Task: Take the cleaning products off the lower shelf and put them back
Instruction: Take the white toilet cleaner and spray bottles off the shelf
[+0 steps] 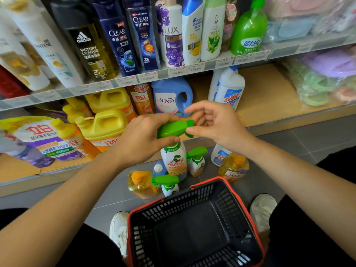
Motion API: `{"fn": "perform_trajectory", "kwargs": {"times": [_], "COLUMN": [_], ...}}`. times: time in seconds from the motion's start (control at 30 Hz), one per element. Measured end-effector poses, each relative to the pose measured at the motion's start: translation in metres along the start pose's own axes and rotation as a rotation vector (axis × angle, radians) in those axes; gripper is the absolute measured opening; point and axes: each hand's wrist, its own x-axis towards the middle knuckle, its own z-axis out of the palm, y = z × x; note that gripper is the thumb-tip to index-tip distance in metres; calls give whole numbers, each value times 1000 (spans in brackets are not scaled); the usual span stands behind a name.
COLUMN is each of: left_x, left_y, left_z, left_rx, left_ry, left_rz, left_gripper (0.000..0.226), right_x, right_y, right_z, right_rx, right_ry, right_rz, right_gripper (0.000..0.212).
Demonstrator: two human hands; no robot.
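A person's left hand grips the green trigger head of a spray bottle, fingers wrapped over the top and thumb underneath. The bottle hangs upright just in front of the lower shelf, above the floor. The right hand is beside it, thumb touching the nozzle tip, its other fingers loosely curved above and not closed round it.

Below the hands, a black shopping basket with a red rim sits on the floor between the person's white shoes, its mesh bottom in full view. The shelf holds yellow jugs, a blue detergent jug and a white toilet cleaner bottle.

The held bottle is white, with a green and orange label.
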Motion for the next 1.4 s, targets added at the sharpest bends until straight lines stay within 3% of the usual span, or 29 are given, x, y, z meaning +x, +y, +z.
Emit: {"fn": "perform_trajectory", "kwargs": {"times": [0.17,0.4,0.63,0.97,1.07,1.13,1.27,1.4], "left_x": [-1,3,6,7,7,7,7,8], "left_y": [1,2,1,4,6,8,11,8], "left_z": [2,8,8,3,2,1,-5,-12], "left_rx": [17,-17,-50,-256,-346,-414,-583,-666], "left_ry": [-8,48,80,156,184,225,353,459], "left_rz": [12,-9,-19,-42,-63,-73,-88,-154], "left_gripper": [52,45,42,39,39,35,32,29], "right_x": [-5,0,1,0,0,1,4,6], "right_y": [-2,0,4,3,4,7,20,30], "right_z": [-2,-5,-7,-2,-5,-7,-11,-20], "right_rx": [-49,66,87,122,139,95,-63,-182], "right_ry": [-35,-13,3,157,203,158,-79,-311], "right_rz": [-11,-1,-61,-132,-122,-52,183,265], "right_gripper": [22,6,17,29,21,24,50,78]}}
